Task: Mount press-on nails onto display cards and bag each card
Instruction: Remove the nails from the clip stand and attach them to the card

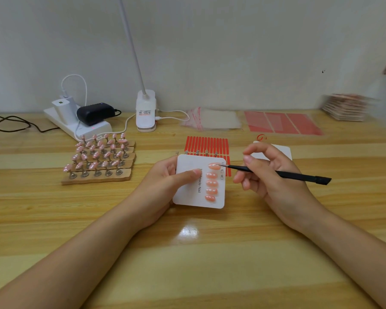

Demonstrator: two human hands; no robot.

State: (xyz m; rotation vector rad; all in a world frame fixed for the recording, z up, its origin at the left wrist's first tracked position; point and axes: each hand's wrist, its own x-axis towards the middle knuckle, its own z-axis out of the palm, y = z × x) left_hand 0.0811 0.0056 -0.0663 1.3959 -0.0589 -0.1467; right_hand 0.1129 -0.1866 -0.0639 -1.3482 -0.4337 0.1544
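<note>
a white power strip [80, 126] is lying far left on the wooden counter [187, 264], with wooden blocks [100, 161] of pink nails on metal stands sitting in front of it. a clip lamp [145, 111] is standing behind. the left hand [165, 181] is gripping a white display card [200, 181], thumb pressing its face, the card carrying five pink press-on nails [211, 182] in a column. a red adhesive strip sheet [206, 144] is lying just behind the card. the right hand [265, 172] is pinching a black pointed tool [276, 173], its tip touching the top nail. clear bags [212, 119] and red sheets [281, 122] are lying farther back, right.
</note>
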